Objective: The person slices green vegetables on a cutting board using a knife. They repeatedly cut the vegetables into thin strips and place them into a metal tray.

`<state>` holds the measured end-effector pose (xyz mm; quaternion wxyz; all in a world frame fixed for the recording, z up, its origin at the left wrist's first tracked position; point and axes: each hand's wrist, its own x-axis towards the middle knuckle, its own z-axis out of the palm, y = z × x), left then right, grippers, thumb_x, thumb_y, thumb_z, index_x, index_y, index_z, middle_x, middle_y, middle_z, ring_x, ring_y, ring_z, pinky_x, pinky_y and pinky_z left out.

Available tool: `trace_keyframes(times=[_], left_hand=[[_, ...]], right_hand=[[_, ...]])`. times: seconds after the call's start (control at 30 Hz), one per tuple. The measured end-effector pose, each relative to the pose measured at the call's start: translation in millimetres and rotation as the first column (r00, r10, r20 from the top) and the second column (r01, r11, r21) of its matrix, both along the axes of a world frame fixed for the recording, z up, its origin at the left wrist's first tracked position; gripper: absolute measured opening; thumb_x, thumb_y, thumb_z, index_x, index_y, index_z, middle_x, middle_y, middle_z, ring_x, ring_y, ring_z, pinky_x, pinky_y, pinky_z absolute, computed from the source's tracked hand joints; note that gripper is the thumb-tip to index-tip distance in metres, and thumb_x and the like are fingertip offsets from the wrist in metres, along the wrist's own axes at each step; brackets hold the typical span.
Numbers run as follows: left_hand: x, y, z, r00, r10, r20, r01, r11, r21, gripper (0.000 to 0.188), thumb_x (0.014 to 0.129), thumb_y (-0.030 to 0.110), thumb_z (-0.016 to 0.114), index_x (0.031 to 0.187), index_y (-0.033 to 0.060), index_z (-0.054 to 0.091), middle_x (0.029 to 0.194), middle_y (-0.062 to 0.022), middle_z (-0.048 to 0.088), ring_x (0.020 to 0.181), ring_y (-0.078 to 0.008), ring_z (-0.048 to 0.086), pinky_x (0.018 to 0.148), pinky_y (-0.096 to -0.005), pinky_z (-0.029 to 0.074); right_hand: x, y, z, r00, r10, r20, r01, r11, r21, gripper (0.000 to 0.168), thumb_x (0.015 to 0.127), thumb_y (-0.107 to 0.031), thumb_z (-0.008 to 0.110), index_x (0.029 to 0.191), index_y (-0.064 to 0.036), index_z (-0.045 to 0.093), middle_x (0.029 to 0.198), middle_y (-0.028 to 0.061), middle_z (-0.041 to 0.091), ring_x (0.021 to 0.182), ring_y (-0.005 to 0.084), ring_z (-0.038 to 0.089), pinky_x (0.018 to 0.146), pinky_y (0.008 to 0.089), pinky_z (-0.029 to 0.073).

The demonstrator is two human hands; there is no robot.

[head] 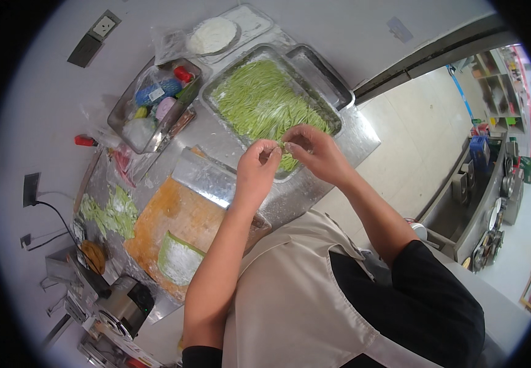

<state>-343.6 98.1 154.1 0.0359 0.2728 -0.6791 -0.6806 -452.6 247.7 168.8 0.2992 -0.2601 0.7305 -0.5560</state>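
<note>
Green noodles (265, 96) dusted with white powder fill much of a rectangular metal tray (210, 108). Over the tray's near end, my left hand (261, 161) and my right hand (311, 149) are close together, fingertips nearly meeting. A small bit of green dough seems to be between them; which hand grips it cannot be told. At the lower left, a floured sheet of green dough (180, 261) lies on a wooden board (155, 230). Crumpled green dough pieces (113, 211) lie on the metal table left of the board.
A metal bin (130, 94) with bagged items stands left of the tray. Behind is a bowl of white flour (213, 36). A second metal tray (323, 76) sits at the right. A wide metal blade or scraper-like sheet (201, 177) lies along the board. The table's corner (378, 141) is at the right.
</note>
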Motion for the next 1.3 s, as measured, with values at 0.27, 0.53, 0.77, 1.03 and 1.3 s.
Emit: trace_keyframes(times=[0.27,0.53,0.77,1.03,1.3], left_hand=[[4,0,-6,0.999,-0.049,0.007,0.049,0.999,0.005,0.011,0.097,0.010,0.066,0.104,0.0010,0.068,0.088,-0.0008,0.068,0.080,-0.0073,0.060,0.073,-0.0256,0.049],[20,-26,-51,0.926,0.354,0.127,-0.376,0.860,0.345,0.013,0.100,0.009,0.065,0.107,-0.0015,0.064,0.096,-0.0093,0.071,0.086,-0.0163,0.068,0.075,-0.0316,0.058],[36,-55,-82,0.850,0.495,0.181,-0.527,0.780,0.337,0.015,0.099,0.010,0.065,0.107,-0.0020,0.062,0.100,-0.0120,0.071,0.088,-0.0188,0.069,0.077,-0.0342,0.059],[-32,-11,-46,0.996,-0.031,-0.084,0.014,0.982,-0.189,0.024,0.100,0.010,0.061,0.122,0.0010,0.062,0.117,-0.0123,0.071,0.103,-0.0202,0.069,0.090,-0.0346,0.055],[-30,23,-10,0.925,-0.379,0.003,0.376,0.916,-0.142,0.021,0.104,0.013,0.054,0.116,-0.0021,0.062,0.098,-0.0142,0.074,0.095,-0.0241,0.073,0.088,-0.0355,0.055]], right_hand=[[4,1,-9,1.000,-0.003,0.022,0.003,1.000,0.012,0.010,0.097,-0.008,0.065,0.104,0.000,0.064,0.092,0.0030,0.066,0.082,0.0096,0.061,0.074,0.0281,0.051],[-23,52,-97,0.716,-0.399,0.573,0.524,0.850,-0.062,0.007,0.098,-0.006,0.056,0.105,-0.004,0.058,0.098,0.0101,0.068,0.086,0.0201,0.070,0.072,0.0343,0.058],[-47,112,-137,0.613,-0.672,0.415,0.687,0.713,0.139,0.005,0.099,-0.008,0.058,0.102,-0.004,0.058,0.100,0.0115,0.069,0.088,0.0205,0.070,0.073,0.0358,0.058],[-37,68,-65,0.744,-0.303,0.595,0.454,0.883,-0.117,0.004,0.101,-0.009,0.058,0.102,-0.006,0.058,0.102,0.0124,0.070,0.088,0.0195,0.068,0.077,0.0325,0.055],[-30,31,-7,0.699,-0.039,0.714,0.352,0.887,-0.297,0.010,0.103,-0.009,0.056,0.110,-0.004,0.060,0.099,0.0095,0.069,0.082,0.0162,0.066,0.072,0.0319,0.053]])
